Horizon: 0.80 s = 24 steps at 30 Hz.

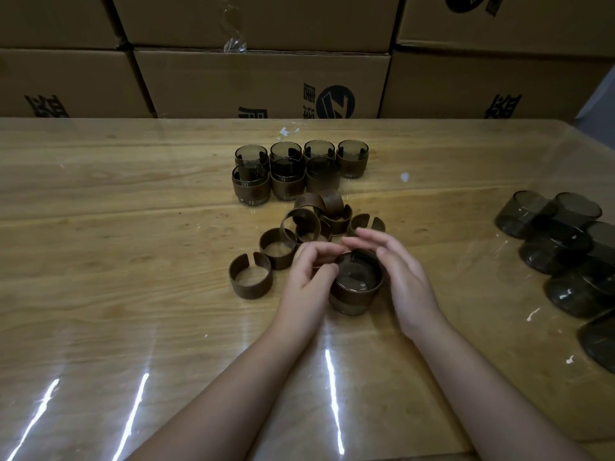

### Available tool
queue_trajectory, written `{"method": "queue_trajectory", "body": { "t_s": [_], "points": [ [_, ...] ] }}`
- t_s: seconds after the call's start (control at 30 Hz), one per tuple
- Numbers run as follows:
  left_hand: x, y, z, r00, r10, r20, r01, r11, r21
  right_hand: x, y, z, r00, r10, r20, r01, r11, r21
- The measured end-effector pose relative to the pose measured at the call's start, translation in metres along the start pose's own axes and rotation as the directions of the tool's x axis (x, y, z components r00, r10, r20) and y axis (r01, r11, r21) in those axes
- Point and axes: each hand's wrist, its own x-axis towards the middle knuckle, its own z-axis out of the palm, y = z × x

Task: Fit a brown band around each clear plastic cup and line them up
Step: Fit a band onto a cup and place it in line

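Standing upright near the middle of the wooden table [133, 227], a clear cup [357, 281] wears a brown band [352, 294]. The left hand [307, 274] pinches its left rim with curled fingers; the right hand [402, 274] curves loosely beside its right wall, fingers nearly straight. Banded cups [289, 168] stand in rows nearer the far edge.

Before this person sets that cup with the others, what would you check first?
1. The cup wears a band: ok.
2. That band sits level all round: cannot tell, hands hide part.
3. The left hand pinches the rim: ok; right hand grip: cannot tell.
4. Free spot right of the front row of finished cups: ok.
5. Spare loose bands and bare cups remain: ok.
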Motion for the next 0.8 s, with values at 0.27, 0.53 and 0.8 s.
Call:
{"method": "queue_trajectory", "body": {
  "t_s": [0.27,0.53,0.8],
  "points": [
    [-0.003,-0.005,-0.007,0.957,0.171,0.234,-0.261,0.861,0.437,0.006,-0.009,-0.042,0.887,0.161,0.433,-0.057,0.968,-0.244],
    [0.005,-0.003,-0.023,0.949,-0.004,0.315,-0.13,0.906,0.402,0.009,-0.001,-0.047,0.885,0.202,0.419,-0.158,0.978,-0.137],
    [0.003,-0.001,-0.02,0.944,-0.004,0.329,-0.152,0.881,0.448,0.009,-0.002,-0.049,0.881,0.224,0.416,-0.177,0.973,-0.15]
  ]
}}
